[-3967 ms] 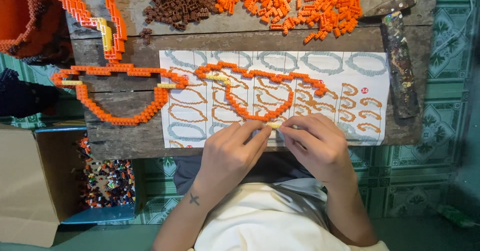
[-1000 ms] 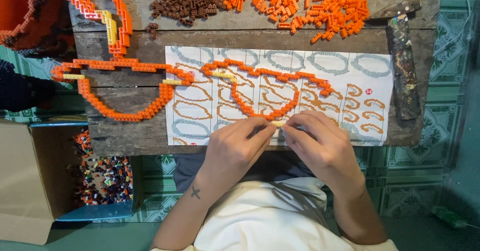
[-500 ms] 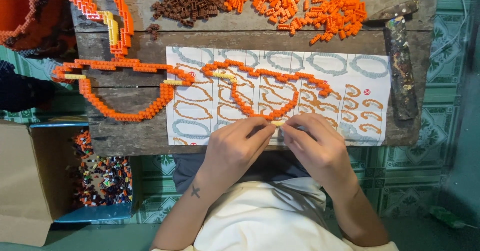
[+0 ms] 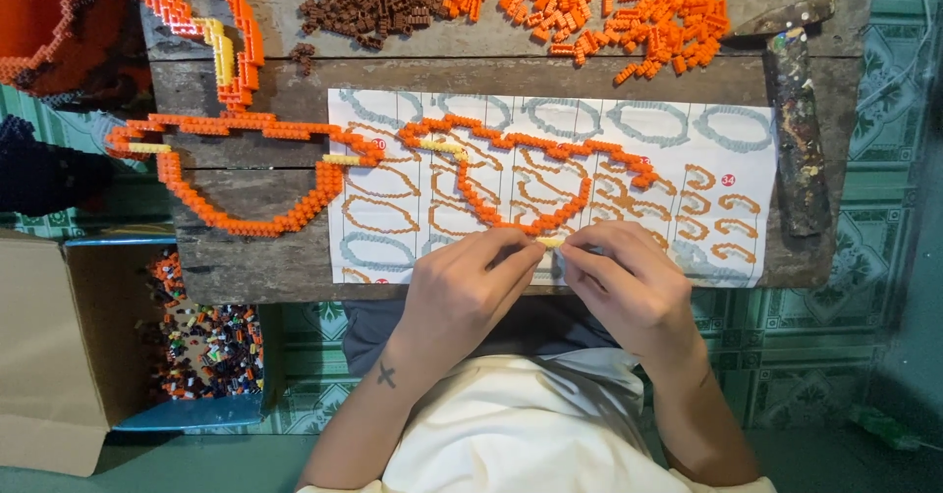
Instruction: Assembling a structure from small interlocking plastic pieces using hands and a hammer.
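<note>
My left hand (image 4: 462, 292) and my right hand (image 4: 629, 287) meet at the near edge of a wooden table (image 4: 246, 267), fingertips pinching a small pale yellow brick piece (image 4: 550, 242) between them. Just beyond lies a white paper template (image 4: 727, 228) with printed outlines. On it rests a half-oval chain of small orange bricks (image 4: 511, 213) with a yellow segment. A second, similar orange chain (image 4: 246, 223) lies to the left on the bare wood.
Piles of loose orange bricks (image 4: 629, 7) and brown bricks (image 4: 373, 2) lie at the far edge. A worn hammer (image 4: 796, 130) lies at the right. A cardboard box (image 4: 59, 356) and a tray of mixed bricks (image 4: 206, 341) sit on the floor at left.
Both hands stay together on the yellow piece with only slight finger shifts. The view has drifted a little.
</note>
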